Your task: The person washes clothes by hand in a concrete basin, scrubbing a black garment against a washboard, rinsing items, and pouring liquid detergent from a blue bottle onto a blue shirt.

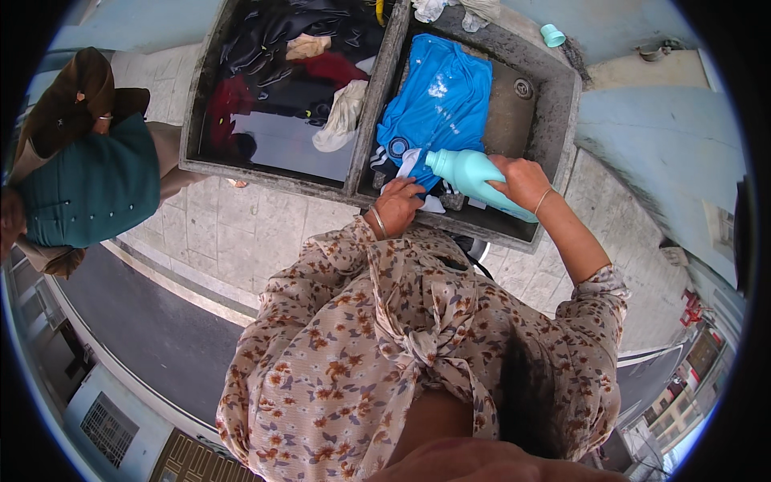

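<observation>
My right hand [523, 182] grips a mint-green plastic detergent bottle [473, 172], tilted with its uncapped mouth pointing left over a blue shirt [449, 96]. White patches of powder or foam lie on the shirt, which is spread in the right basin of a double concrete sink [557, 120]. My left hand [397, 202] rests at the lower end of the shirt, by a white cloth part, near the basin's front edge; whether its fingers pinch the fabric is not clear. A mint-green cap [552, 35] lies on the ledge behind the right basin.
Dark water fills the left basin, with black and red clothes [328, 63] and a cream cloth [342, 117] in it. A drain [523, 88] is in the right basin's floor. White plastic bags [476, 11] lie at the back. Another person [90, 181] stands to the left.
</observation>
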Available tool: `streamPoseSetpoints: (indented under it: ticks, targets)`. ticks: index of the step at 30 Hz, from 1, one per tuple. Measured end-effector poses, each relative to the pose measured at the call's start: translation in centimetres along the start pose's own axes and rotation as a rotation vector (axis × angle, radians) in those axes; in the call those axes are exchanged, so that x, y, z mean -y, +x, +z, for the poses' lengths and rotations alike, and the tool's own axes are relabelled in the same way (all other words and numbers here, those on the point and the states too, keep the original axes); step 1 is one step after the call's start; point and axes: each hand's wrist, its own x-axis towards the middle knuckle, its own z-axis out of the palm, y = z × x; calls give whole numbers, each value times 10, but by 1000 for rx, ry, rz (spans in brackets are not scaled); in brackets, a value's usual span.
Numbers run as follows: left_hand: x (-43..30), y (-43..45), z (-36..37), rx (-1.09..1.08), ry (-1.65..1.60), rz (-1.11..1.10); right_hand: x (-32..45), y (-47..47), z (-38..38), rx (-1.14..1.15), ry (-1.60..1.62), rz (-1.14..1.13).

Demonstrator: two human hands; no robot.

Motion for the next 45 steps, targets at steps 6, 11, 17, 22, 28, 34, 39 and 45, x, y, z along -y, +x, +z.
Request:
streamPoseSetpoints:
  ticks: [6,11,17,22,28,34,39,45]
  targets:
    - [0,5,-1,61,10,-27,0,4,-5,-11,10,50]
    - [4,19,6,24,-30,-40,-19,8,-25,-105,100,256]
    - [-2,23,4,108,-51,-119,-71,25,-24,-335,164,352]
    - [-2,23,4,122,-80,-145,-80,47,-17,-256,105,476]
    - [-2,24,7,148,-56,-161,-76,66,-31,-184,81,490]
    - [-5,23,10,112,-88,-163,-78,76,-29,-187,12,467]
    - [-3,20,15,91,-53,-162,-71,83,-36,-165,-11,470]
    - [-4,20,16,56,-35,-157,-81,76,-28,-145,-24,446]
